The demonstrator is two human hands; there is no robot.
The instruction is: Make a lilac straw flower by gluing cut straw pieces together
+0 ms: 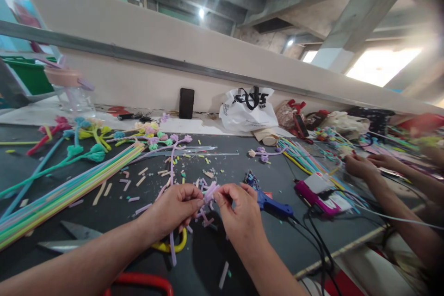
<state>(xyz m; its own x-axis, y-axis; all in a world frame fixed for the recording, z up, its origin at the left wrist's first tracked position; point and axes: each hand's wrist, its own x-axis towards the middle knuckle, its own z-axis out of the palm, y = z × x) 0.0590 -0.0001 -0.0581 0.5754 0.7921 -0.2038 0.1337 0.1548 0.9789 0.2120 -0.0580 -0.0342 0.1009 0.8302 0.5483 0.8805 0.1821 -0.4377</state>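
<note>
The left hand [176, 208] and right hand [236, 210] together pinched a lilac pipe-cleaner flower [208, 194] just above the desk [104, 212], a blue glue gun [272, 204] lying just right of the right hand.

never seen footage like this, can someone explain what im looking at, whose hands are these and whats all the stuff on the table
There is no machine here. One camera sits on a person's head and looks down at their own two bare hands. The left hand and right hand together pinch a pale purple pipe cleaner over a dark table. Around them lie a long bundle of coloured pipe cleaners, finished pipe-cleaner flowers, many short cut-off bits, scissors near the left forearm and a blue glue gun just right of the right hand. Farther back are a white plastic bag and a black phone leaning on the wall. The hands at the right edge belong to another person working nearby.
</note>
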